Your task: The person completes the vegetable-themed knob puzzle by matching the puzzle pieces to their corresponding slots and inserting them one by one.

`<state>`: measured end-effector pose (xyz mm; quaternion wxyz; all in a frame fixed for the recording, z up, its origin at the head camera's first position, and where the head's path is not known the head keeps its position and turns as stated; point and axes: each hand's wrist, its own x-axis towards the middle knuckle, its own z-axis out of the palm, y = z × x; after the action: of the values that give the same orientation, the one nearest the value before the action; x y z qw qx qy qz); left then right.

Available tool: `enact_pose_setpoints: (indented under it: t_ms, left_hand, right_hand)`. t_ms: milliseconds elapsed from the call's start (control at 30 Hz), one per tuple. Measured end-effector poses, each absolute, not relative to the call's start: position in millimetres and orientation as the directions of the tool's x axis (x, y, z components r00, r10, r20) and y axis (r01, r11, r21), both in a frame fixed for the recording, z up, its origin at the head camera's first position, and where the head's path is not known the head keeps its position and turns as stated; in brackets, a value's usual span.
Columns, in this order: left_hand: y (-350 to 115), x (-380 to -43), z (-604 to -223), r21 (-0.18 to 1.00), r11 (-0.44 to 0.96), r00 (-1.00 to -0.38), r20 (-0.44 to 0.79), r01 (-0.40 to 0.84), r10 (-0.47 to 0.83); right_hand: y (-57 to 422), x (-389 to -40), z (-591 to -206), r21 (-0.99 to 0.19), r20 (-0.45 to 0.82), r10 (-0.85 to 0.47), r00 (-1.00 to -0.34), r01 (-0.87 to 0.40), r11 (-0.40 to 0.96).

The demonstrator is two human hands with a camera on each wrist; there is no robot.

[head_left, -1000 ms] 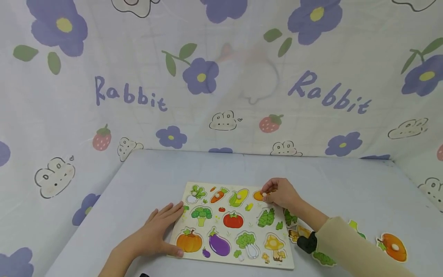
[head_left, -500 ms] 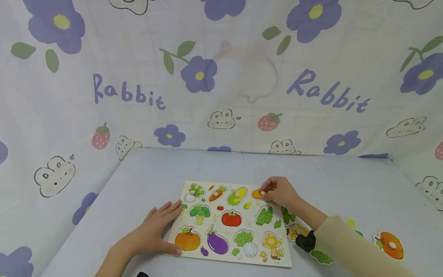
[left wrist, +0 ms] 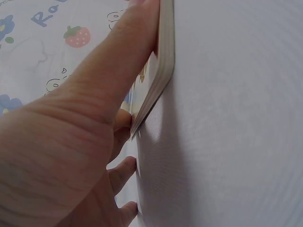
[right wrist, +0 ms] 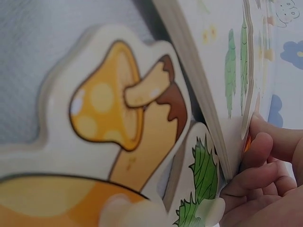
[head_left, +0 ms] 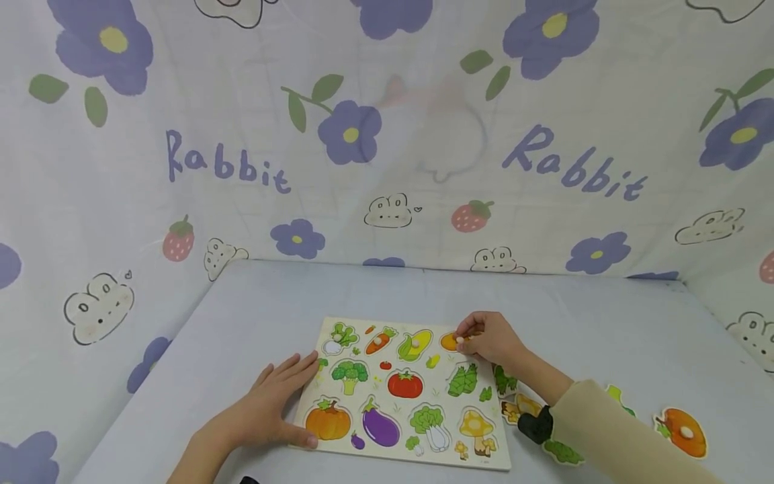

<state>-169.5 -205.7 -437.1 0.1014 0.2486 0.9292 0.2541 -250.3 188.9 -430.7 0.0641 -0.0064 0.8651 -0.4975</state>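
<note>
A vegetable puzzle board [head_left: 432, 460] lies flat on the table. My left hand [head_left: 266, 407] rests at its left side, fingers spread along the edge and thumb on the near left corner; in the left wrist view the thumb [left wrist: 111, 61] lies along the board's edge. At the far right corner my right hand [head_left: 492, 339] pinches the pale knob of an orange puzzle piece [head_left: 447, 342], which is partly covered by the fingers. Knobbed radish [head_left: 332, 347], carrot [head_left: 376, 346] and corn [head_left: 423, 341] pieces sit in the far row.
Right of the board lie loose pieces: a mushroom [right wrist: 102, 104], a green leafy piece [right wrist: 203, 168] against the board's edge, and a pumpkin [head_left: 682, 437]. Another green piece [head_left: 564, 452] is partly under the right sleeve [head_left: 611, 427]. A patterned curtain [head_left: 423, 134] hangs behind the table.
The head view shifts slightly. Both hands stay in place, the right fingers still on the orange piece's knob.
</note>
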Motion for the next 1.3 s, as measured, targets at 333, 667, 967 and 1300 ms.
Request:
enact_pose_setpoints:
  t_ms: [333, 667, 967, 1300]
  left_hand:
    - [-206.9, -170.1, -436.8, 0.521, 0.747, -0.855, -0.06, 0.414, 0.516]
    - [-206.2, -170.0, -437.0, 0.523, 0.749, -0.859, -0.06, 0.407, 0.509]
    - [-206.1, -169.9, -437.0, 0.523, 0.747, -0.854, -0.065, 0.411, 0.516]
    - [-206.8, -169.0, -436.1, 0.519, 0.754, -0.86, -0.067, 0.403, 0.505]
  right_hand:
    - [190.2, -251.1, -430.2, -0.864, -0.102, -0.083, -0.991, 0.047, 0.501]
    - [190.9, -250.2, -429.3, -0.869, -0.097, -0.093, -0.991, 0.038, 0.494]
    - [192.7, -250.6, -432.2, -0.865, -0.103, -0.089, -0.991, 0.045, 0.5]
    - [191.2, -252.3, -432.9, -0.859, -0.111, -0.074, -0.991, 0.058, 0.509]
